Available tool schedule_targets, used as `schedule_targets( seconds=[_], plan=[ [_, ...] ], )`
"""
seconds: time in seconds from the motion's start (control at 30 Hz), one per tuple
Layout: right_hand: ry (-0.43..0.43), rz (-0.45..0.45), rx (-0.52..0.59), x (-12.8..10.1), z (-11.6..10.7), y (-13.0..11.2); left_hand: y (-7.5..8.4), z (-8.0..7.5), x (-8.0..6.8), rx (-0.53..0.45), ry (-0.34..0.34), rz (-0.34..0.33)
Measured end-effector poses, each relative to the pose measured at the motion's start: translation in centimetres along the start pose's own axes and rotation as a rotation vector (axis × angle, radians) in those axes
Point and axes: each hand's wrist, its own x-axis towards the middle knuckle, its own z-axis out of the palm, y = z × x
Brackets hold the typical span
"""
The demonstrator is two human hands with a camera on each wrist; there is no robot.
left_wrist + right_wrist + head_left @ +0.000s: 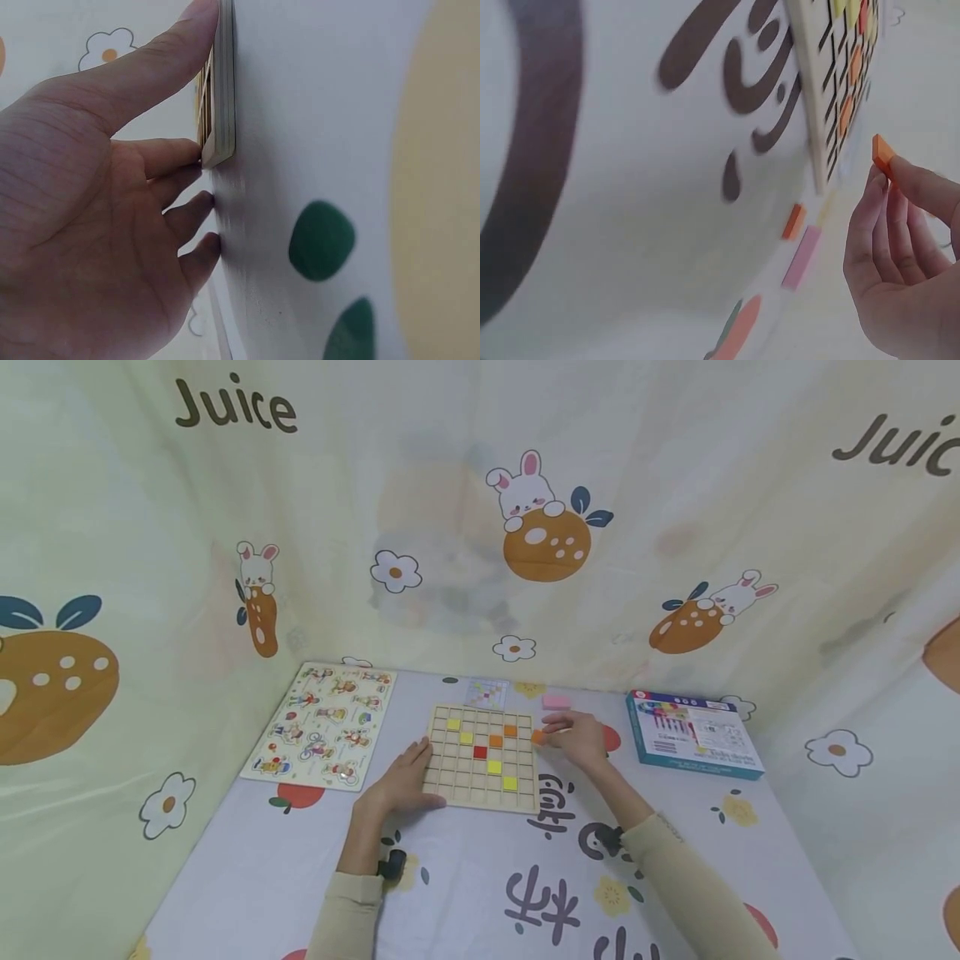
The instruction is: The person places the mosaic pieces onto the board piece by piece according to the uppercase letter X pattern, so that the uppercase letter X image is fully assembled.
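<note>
A square wooden grid board (462, 779) lies on the table, holding several yellow tiles (494, 767), a red tile (480, 752) and two orange tiles (496, 742) in its cells. At its near left corner my left hand (397, 783) rests with fingers spread, the thumb along the front edge and fingertips against the left side. My right hand (577, 739) pinches a loose orange tile (883, 154) between thumb and fingertips, just off the board's right edge. On the table beyond lies another orange tile (793, 221), beside a pink block (802, 257).
Behind the board lies a small pattern card (487, 693) with coloured squares. To the left is a flat picture board (318, 727) with cartoon figures; at the right, a blue-edged box (693, 735). A printed curtain (450, 510) hangs around the table.
</note>
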Motion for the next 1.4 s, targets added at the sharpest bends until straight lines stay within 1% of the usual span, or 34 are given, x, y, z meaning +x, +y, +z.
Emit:
schedule_targets(
  seconds=[0.13, 0.27, 0.4, 0.63, 0.97, 1.2, 1.4],
  plan=[
    [-0.014, -0.02, 0.0, -0.2, 1.2, -0.8, -0.1, 0.0, 0.1, -0.012, -0.011, 0.004],
    [-0.06, -0.034, 0.029, -0.4, 2.6, -1.7, -0.4, 0.0, 0.1, 0.01, -0.011, -0.006],
    [-0.111, -0.044, 0.071, -0.6, 4.0, -2.5, -0.5, 0.0, 0.1, 0.013, 0.004, 0.005],
    [-0.164, -0.05, 0.091, -1.5, 6.1, -3.8, -0.5, 0.0, 0.1, 0.021, -0.001, 0.014],
    [-0.206, -0.078, 0.05, -2.0, 8.3, -4.3, -0.5, -0.2, 0.1, 0.014, -0.005, 0.016],
    [-0.24, -0.137, 0.059, -1.7, 9.3, -4.4, -0.4, -0.1, 0.2, 0.007, -0.004, 0.006],
    [-0.245, -0.169, 0.037, -1.7, 10.3, -4.5, -0.4, 0.0, 0.2, -0.01, -0.008, 0.003]
  ],
)
